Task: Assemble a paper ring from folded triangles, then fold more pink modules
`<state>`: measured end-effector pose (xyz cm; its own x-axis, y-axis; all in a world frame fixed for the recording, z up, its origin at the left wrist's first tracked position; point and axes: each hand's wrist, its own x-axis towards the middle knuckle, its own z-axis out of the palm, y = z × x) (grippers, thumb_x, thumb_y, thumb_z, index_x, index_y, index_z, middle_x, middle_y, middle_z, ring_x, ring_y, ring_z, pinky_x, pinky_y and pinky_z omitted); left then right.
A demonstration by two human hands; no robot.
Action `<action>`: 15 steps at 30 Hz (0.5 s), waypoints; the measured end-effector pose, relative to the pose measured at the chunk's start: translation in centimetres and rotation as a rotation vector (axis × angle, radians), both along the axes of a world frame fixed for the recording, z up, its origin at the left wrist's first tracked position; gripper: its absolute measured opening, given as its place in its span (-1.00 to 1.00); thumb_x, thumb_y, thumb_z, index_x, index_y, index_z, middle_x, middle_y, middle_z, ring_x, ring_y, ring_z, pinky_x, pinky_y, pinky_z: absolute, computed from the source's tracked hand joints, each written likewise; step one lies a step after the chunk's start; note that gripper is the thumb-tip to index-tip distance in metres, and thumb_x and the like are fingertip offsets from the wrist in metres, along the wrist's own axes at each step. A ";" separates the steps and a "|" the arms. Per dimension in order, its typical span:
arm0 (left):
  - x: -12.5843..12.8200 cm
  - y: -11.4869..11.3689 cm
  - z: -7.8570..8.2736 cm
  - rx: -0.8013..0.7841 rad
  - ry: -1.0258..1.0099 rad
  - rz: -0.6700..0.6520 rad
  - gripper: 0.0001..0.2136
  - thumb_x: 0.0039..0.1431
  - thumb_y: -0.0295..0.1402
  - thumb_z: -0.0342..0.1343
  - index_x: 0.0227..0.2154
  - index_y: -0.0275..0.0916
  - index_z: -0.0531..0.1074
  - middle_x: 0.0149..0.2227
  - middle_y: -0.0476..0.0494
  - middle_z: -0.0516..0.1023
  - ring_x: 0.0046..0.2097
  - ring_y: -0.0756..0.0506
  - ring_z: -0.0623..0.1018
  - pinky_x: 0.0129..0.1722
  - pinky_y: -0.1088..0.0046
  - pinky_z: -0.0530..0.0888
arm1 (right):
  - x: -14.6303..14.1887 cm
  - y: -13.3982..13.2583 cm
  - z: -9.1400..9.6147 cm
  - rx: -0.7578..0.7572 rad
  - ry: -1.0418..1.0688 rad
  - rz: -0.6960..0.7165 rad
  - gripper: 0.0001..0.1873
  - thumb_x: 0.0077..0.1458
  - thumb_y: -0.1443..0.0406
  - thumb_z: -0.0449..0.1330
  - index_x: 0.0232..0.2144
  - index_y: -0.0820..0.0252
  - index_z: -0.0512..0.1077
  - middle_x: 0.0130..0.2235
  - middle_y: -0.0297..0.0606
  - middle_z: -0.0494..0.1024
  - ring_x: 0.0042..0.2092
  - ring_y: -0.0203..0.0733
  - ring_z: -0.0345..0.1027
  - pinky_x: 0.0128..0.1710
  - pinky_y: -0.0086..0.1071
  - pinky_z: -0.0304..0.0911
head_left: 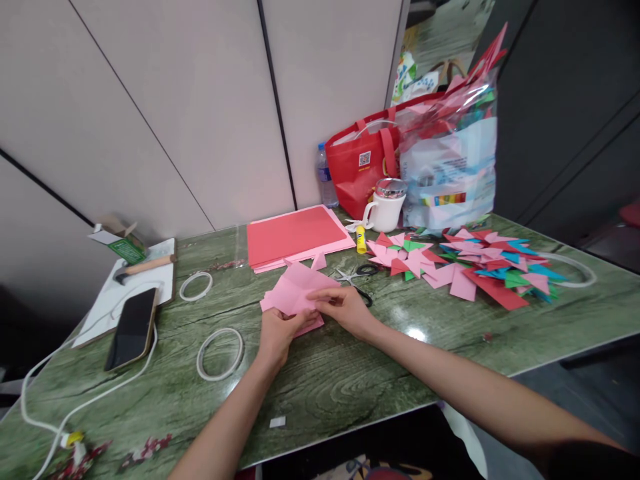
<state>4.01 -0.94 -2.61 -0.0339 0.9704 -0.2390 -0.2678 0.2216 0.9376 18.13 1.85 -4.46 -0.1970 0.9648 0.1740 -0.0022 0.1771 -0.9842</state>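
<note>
Both my hands meet over a sheet of pink paper (295, 288) lying on the green wood-grain table (320, 380). My left hand (277, 333) grips the paper's near edge with curled fingers. My right hand (343, 308) pinches the same paper from the right, fingers pressed together on a fold. Just behind the hands lie black-handled scissors (359, 277). A stack of red and pink sheets (295, 237) lies farther back, with a yellow glue stick (361, 240) beside it.
Folded pink, red, green and blue paper shapes (470, 265) spread at the right. A white mug (386, 205), water bottle (326, 177), red bag (363, 167) and plastic bag (450, 160) stand behind. At left: phone (133, 328) on a board, white cable, two white rings (220, 353).
</note>
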 end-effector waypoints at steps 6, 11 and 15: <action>-0.2 0.1 0.0 0.032 -0.016 -0.048 -0.84 -0.23 -0.40 0.25 -0.55 -0.39 0.45 -0.52 -0.28 0.60 -0.37 -0.26 0.60 -0.27 0.19 0.52 | 0.2 0.4 -0.3 -0.002 0.005 -0.008 -0.78 -0.14 0.32 0.19 -0.36 0.19 0.55 -0.30 -0.23 0.60 -0.27 -0.15 0.44 -0.22 -0.26 0.31; 0.0 0.1 0.6 0.046 -0.096 -0.110 -0.86 -0.22 -0.46 0.17 -0.49 -0.33 0.41 -0.46 -0.27 0.60 -0.26 -0.27 0.59 -0.26 0.20 0.50 | 0.5 0.8 -0.3 -0.009 0.020 -0.027 -0.79 -0.14 0.32 0.19 -0.38 0.17 0.56 -0.32 -0.24 0.60 -0.23 -0.14 0.43 -0.17 -0.24 0.29; 0.1 -0.1 1.4 0.060 -0.190 -0.165 -0.81 -0.20 -0.46 0.17 -0.46 -0.26 0.30 -0.39 -0.25 0.61 -0.19 -0.23 0.57 -0.15 0.17 0.45 | 0.9 1.0 -0.1 -0.012 0.047 -0.066 -0.80 -0.16 0.32 0.21 -0.39 0.17 0.56 -0.31 -0.24 0.60 -0.24 -0.16 0.42 -0.17 -0.26 0.27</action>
